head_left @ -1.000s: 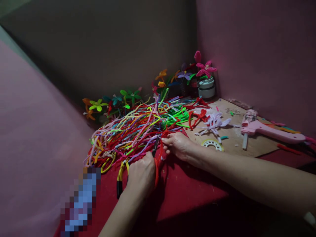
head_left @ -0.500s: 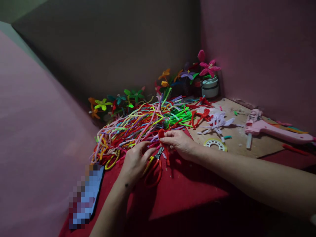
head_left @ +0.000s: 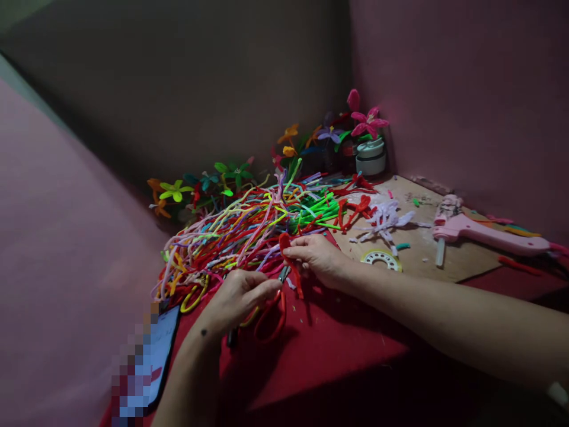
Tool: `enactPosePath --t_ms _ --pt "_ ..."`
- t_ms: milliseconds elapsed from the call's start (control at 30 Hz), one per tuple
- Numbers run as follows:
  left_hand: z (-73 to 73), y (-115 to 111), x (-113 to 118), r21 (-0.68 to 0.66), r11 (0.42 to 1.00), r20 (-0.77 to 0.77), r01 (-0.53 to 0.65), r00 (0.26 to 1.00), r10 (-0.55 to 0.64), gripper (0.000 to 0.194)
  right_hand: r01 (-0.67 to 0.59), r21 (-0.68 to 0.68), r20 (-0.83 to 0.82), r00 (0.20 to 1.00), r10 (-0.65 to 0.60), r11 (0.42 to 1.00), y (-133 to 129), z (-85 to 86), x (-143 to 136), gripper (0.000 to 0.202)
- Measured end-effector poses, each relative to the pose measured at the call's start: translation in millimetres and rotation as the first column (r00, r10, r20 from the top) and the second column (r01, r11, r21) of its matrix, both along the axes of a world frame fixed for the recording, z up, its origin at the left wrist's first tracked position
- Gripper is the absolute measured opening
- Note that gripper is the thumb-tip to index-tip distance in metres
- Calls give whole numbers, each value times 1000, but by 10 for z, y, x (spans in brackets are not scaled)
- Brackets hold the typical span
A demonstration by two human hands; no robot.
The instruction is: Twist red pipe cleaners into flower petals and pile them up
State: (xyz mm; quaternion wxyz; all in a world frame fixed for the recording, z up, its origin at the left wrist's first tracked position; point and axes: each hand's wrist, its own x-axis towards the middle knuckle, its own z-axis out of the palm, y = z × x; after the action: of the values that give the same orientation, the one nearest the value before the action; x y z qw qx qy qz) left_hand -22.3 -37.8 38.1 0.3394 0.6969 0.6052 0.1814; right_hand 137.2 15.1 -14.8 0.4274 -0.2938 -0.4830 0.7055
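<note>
Red fuzzy stem [head_left: 292,264] is pinched in the right hand [head_left: 322,261]; the left hand [head_left: 242,296], its grip unclear, is by the scissors [head_left: 283,320]; red counter [head_left: 320,350] spreads nearer than the board's [head_left: 466,261] edge.

So, mid-frame, the right hand [head_left: 317,258] is pinching a red pipe-cleaner piece [head_left: 292,264] — left hand [head_left: 244,296] by the red-handled scissors [head_left: 271,317], pink glue gun [head_left: 489,231] lying at right.
</note>
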Motion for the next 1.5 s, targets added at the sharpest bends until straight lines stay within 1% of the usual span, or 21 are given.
enactPosePath --t_ms 33,67,100,167,233,333,400,467,567,667,733,833,900,967,1067,1133,1200,1300,1367,1433,1500 --pt "-17 24 14 89 992 19 -89 996 87 31 -10 8 -5 1000 10 1000 -10 1 1 16" --pt "-44 54 46 180 964 88 -194 980 181 27 -26 19 -10 1000 26 999 -21 1 2 16" --pt "-75 88 91 226 934 179 -276 954 239 25 -46 30 -15 999 46 999 -31 -1 2 16" --pt "-134 152 198 181 917 348 -356 895 279 29 -95 43 -17 995 95 995 -43 -13 3 16" --pt "-173 199 292 170 904 456 -391 845 280 24 -152 29 -26 988 152 988 -39 -26 5 16" --pt "-204 229 353 179 893 540 -412 800 261 17 -240 -33 -95 967 236 970 -20 -28 11 15" --pt "-220 232 346 115 906 590 -407 762 267 18 -296 -86 -161 947 280 951 -12 -15 15 13" --pt "-233 231 323 29 913 647 -406 704 293 23 -327 -114 -196 933 301 938 -13 -2 14 11" --pt "-243 234 287 -33 915 699 -403 645 309 25 -312 -118 -161 943 292 943 -12 -8 2 12" --pt "-243 250 254 -46 923 701 -381 646 302 21 -280 -119 -92 958 271 953 7 -52 -11 17" --pt "-239 264 230 -81 933 704 -351 642 302 20 -292 -98 -52 956 288 951 26 -86 -13 18" --pt "-229 271 208 -140 945 705 -294 641 304 20 -329 -75 0 944 330 941 38 -107 -5 11" --pt "-224 259 218 -144 944 697 -296 647 309 21 -330 -80 24 943 333 940 32 -95 0 7" --pt "-230 239 250 -99 934 682 -344 659 316 21 -319 -79 33 946 322 944 20 -73 2 8" --pt "-264 213 310 22 903 661 -429 684 308 21 -295 -49 21 955 296 954 10 -48 3 14" --pt "-288 208 328 88 891 657 -446 698 285 20 -267 -42 25 963 268 963 9 -43 5 16" --pt "-300 212 316 93 904 647 -418 715 264 19 -245 -48 49 968 247 968 5 -40 8 14" --pt "-291 216 269 -19 958 603 -285 761 238 22 -222 -25 93 970 223 975 -8 -29 12 15" --pt "-288 213 255 -46 968 554 -247 800 231 21 -200 -5 119 973 200 980 -15 -22 11 18" --pt "-300 207 272 48 956 495 -289 838 228 17 -165 -21 135 977 166 986 -12 -27 3 19" --pt "-327 201 309 253 903 407 -347 885 226 14 -137 -71 126 981 145 988 -2 -47 -10 18"
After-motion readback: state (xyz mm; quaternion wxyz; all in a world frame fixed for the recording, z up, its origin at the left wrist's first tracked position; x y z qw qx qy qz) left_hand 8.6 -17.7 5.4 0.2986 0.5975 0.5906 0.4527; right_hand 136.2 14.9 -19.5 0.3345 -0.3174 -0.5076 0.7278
